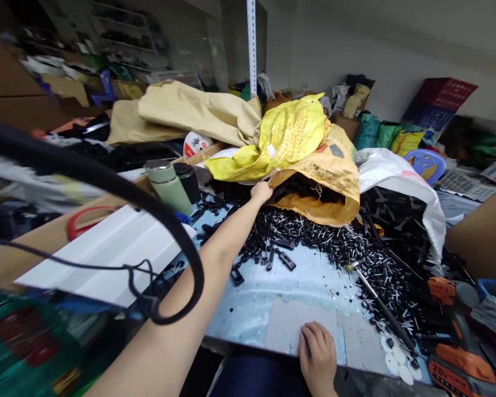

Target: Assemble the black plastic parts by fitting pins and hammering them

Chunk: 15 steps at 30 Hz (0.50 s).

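My left hand (262,191) reaches far across the bench, its fingers closed on the rim of an orange woven sack (347,207). The sack lies on its side with its mouth facing me, dark inside. Small black parts with silvery pins (297,226) spread in a heap below that mouth. My right hand (319,353) rests at the bench's front edge on a grey patch (279,325), fingers curled. A dark sliver shows by its thumb; I cannot tell what it is. Several black clip-like pieces (286,259) lie loose in front of the heap.
A hammer (378,300) and an orange cordless drill (458,358) lie at right. A white sack (405,171) holds more black parts. At left stand a green tumbler (168,186) and a white panel (116,248). A black cable (149,204) loops across the near left.
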Each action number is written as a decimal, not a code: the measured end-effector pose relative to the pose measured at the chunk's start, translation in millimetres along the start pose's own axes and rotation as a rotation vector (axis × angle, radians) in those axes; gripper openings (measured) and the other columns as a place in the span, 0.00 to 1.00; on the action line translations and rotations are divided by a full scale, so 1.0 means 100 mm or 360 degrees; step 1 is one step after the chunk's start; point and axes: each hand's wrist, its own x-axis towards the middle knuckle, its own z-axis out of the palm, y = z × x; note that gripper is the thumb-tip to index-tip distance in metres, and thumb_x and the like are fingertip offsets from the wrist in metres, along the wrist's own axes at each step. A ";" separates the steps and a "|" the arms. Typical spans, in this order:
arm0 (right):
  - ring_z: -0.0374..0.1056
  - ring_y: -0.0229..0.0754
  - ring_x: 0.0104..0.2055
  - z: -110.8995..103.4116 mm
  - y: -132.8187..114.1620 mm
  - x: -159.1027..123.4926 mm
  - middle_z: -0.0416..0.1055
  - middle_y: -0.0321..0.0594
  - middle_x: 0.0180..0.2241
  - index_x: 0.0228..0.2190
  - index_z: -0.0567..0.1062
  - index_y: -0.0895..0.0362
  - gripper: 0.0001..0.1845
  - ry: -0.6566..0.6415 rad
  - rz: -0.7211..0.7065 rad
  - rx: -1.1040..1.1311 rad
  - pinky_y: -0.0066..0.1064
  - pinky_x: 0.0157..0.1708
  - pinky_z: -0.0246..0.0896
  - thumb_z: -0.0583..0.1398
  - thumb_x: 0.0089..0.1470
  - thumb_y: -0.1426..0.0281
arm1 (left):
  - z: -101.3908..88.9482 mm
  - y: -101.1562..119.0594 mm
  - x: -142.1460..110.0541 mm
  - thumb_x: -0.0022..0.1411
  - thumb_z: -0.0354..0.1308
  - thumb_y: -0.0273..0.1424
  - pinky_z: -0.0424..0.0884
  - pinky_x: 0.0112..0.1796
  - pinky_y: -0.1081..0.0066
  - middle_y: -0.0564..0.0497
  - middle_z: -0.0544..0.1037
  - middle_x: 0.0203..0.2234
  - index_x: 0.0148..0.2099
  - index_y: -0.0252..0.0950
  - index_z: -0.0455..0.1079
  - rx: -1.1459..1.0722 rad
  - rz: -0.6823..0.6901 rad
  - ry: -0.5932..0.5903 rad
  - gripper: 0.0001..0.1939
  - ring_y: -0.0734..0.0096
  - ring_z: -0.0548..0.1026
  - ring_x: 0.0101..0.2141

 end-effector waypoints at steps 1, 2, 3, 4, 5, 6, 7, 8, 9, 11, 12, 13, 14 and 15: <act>0.68 0.42 0.40 0.01 0.00 -0.01 0.73 0.42 0.33 0.34 0.73 0.56 0.10 0.0000 0.0005 0.0003 0.34 0.39 0.62 0.52 0.56 0.72 | -0.04 0.09 0.05 0.60 0.48 0.34 0.68 0.39 0.63 0.32 0.75 0.38 0.43 0.26 0.69 -0.0019 0.0053 -0.0003 0.16 0.51 0.74 0.41; 0.69 0.42 0.40 0.01 0.00 -0.01 0.73 0.42 0.33 0.34 0.73 0.56 0.10 -0.0002 0.0009 0.0004 0.34 0.38 0.62 0.52 0.56 0.72 | -0.08 0.19 0.09 0.60 0.47 0.33 0.67 0.40 0.64 0.33 0.75 0.37 0.41 0.27 0.70 -0.0035 0.0116 0.0019 0.16 0.52 0.74 0.41; 0.69 0.42 0.39 0.02 -0.01 -0.01 0.73 0.42 0.33 0.34 0.73 0.56 0.10 -0.0002 0.0009 0.0006 0.34 0.38 0.63 0.52 0.56 0.73 | -0.12 0.32 0.13 0.61 0.45 0.33 0.67 0.41 0.65 0.34 0.76 0.38 0.40 0.28 0.70 -0.0044 0.0179 0.0045 0.16 0.54 0.73 0.42; 0.69 0.42 0.39 0.02 -0.01 0.00 0.73 0.42 0.33 0.34 0.73 0.55 0.10 0.0002 0.0007 0.0009 0.34 0.37 0.63 0.52 0.56 0.73 | -0.15 0.45 0.16 0.62 0.45 0.35 0.66 0.42 0.66 0.36 0.76 0.38 0.39 0.29 0.71 -0.0067 0.0261 0.0077 0.17 0.55 0.72 0.44; 0.69 0.42 0.39 0.02 -0.02 0.01 0.73 0.42 0.33 0.34 0.73 0.55 0.10 0.0006 0.0004 0.0014 0.34 0.37 0.63 0.51 0.55 0.73 | -0.17 0.59 0.18 0.62 0.45 0.37 0.65 0.43 0.67 0.37 0.76 0.38 0.37 0.30 0.71 -0.0095 0.0336 0.0113 0.18 0.57 0.72 0.45; 0.69 0.42 0.38 0.02 -0.03 0.02 0.73 0.41 0.33 0.34 0.72 0.55 0.10 0.0007 0.0003 0.0017 0.34 0.37 0.63 0.51 0.55 0.74 | -0.18 0.71 0.20 0.62 0.45 0.38 0.65 0.43 0.68 0.39 0.76 0.36 0.34 0.30 0.71 -0.0142 0.0423 0.0152 0.18 0.58 0.72 0.44; 0.69 0.42 0.38 0.02 -0.04 0.02 0.73 0.41 0.33 0.34 0.72 0.55 0.10 0.0008 -0.0002 0.0021 0.34 0.37 0.63 0.52 0.55 0.74 | -0.16 0.81 0.21 0.61 0.47 0.39 0.66 0.42 0.68 0.40 0.77 0.32 0.31 0.30 0.71 -0.0280 0.0565 0.0210 0.18 0.58 0.73 0.42; 0.69 0.43 0.39 0.01 -0.05 0.03 0.73 0.42 0.33 0.34 0.72 0.56 0.09 0.0007 -0.0001 0.0024 0.34 0.37 0.62 0.52 0.55 0.74 | -0.11 0.87 0.22 0.60 0.49 0.40 0.67 0.40 0.69 0.42 0.76 0.28 0.28 0.31 0.70 -0.0459 0.0665 0.0256 0.18 0.59 0.74 0.40; 0.69 0.43 0.38 0.00 -0.06 0.03 0.73 0.42 0.33 0.35 0.72 0.55 0.09 -0.0003 0.0008 0.0027 0.35 0.37 0.62 0.52 0.55 0.74 | -0.05 0.89 0.22 0.60 0.49 0.41 0.68 0.38 0.71 0.44 0.75 0.24 0.26 0.32 0.68 -0.0638 0.0706 0.0278 0.19 0.62 0.75 0.36; 0.69 0.43 0.38 -0.04 -0.06 0.03 0.73 0.42 0.32 0.34 0.71 0.55 0.08 -0.0072 0.0062 0.0068 0.35 0.36 0.62 0.53 0.55 0.73 | 0.10 0.82 0.23 0.63 0.44 0.43 0.70 0.32 0.73 0.48 0.73 0.19 0.26 0.32 0.67 -0.0938 0.0659 0.0272 0.23 0.68 0.75 0.28; 0.69 0.43 0.37 -0.07 -0.05 0.05 0.72 0.42 0.32 0.34 0.71 0.55 0.07 -0.0134 0.0102 0.0119 0.35 0.35 0.63 0.53 0.54 0.73 | 0.16 0.73 0.24 0.64 0.40 0.44 0.70 0.30 0.73 0.49 0.72 0.18 0.27 0.32 0.66 -0.1053 0.0570 0.0263 0.24 0.70 0.74 0.25; 0.68 0.42 0.37 -0.10 -0.02 0.09 0.72 0.42 0.32 0.34 0.71 0.55 0.07 -0.0205 0.0141 0.0189 0.35 0.35 0.63 0.53 0.54 0.72 | 0.22 0.62 0.25 0.65 0.39 0.45 0.70 0.28 0.73 0.50 0.71 0.18 0.28 0.32 0.66 -0.1140 0.0473 0.0265 0.25 0.71 0.74 0.24; 0.68 0.42 0.37 -0.13 0.02 0.16 0.72 0.42 0.33 0.34 0.71 0.54 0.07 -0.0269 0.0172 0.0269 0.35 0.35 0.63 0.54 0.54 0.72 | 0.25 0.51 0.27 0.64 0.40 0.46 0.70 0.29 0.73 0.51 0.71 0.18 0.29 0.32 0.66 -0.1216 0.0388 0.0283 0.25 0.71 0.74 0.24; 0.68 0.42 0.37 -0.15 0.08 0.26 0.72 0.42 0.33 0.35 0.71 0.54 0.07 -0.0311 0.0185 0.0346 0.35 0.35 0.64 0.54 0.54 0.72 | 0.26 0.39 0.28 0.63 0.43 0.46 0.71 0.30 0.72 0.51 0.71 0.19 0.30 0.32 0.66 -0.1287 0.0321 0.0308 0.23 0.70 0.74 0.25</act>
